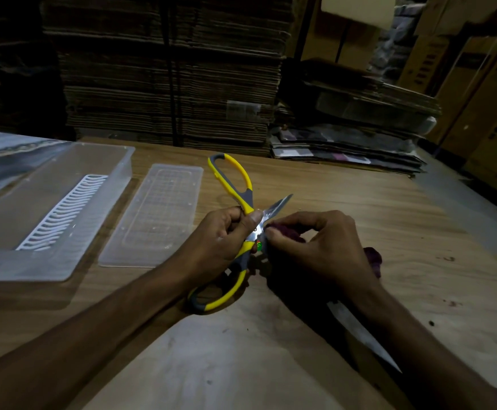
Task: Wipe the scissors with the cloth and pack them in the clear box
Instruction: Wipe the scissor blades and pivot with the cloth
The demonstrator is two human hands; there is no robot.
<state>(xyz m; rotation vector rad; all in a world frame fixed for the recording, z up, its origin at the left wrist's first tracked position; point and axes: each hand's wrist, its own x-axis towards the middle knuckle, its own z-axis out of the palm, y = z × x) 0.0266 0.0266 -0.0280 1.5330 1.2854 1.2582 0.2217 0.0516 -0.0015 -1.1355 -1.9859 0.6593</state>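
Over the wooden table, our left hand [222, 235] grips the wide-open yellow-and-grey scissors [242, 202] at the pivot while our right hand [315, 247] pinches the dark purple cloth [282, 233] against a blade. We risk a cut if the cloth slips off that bare edge; the clear plastic box [19, 261] waits open, well left.

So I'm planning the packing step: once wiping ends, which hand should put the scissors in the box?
Left hand: it already grips the yellow-handled scissors and is nearer the clear plastic box.

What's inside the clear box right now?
Only a white slotted insert lies on the floor of the clear box. No scissors inside; the near end shows through hazy plastic, so small items there can't be ruled out.
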